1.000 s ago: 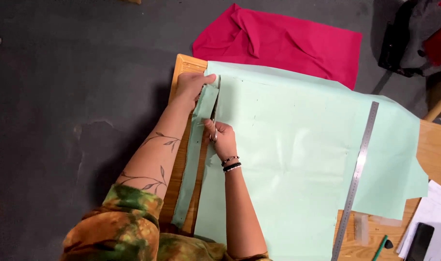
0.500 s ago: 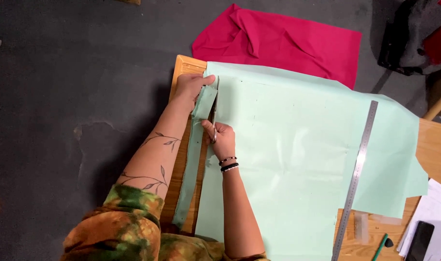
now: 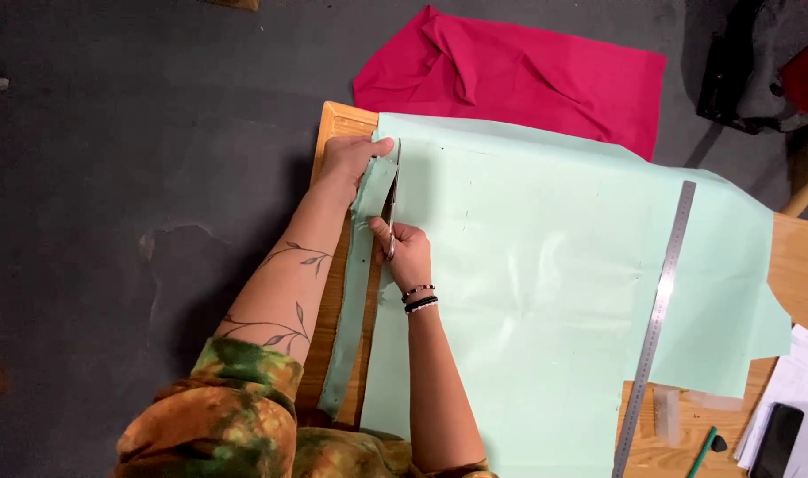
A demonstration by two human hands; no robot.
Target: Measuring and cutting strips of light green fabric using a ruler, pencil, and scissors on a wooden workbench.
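Dark grey floor below; wooden table (image 3: 335, 124) carrying mint-green fabric sheet (image 3: 546, 265), spread flat. Right hand (image 3: 408, 252) clenched on scissors (image 3: 392, 208), blades pointing away from the body along the cut line near the sheet's left edge. Left hand (image 3: 346, 159) pinching the cut strip (image 3: 355, 292), just left of the blades; strip trailing back toward the body. Steel ruler (image 3: 659, 310) on the sheet's right side. Crimson cloth (image 3: 528, 71) beyond the table's far end. Dark phone (image 3: 776, 438) at lower right.
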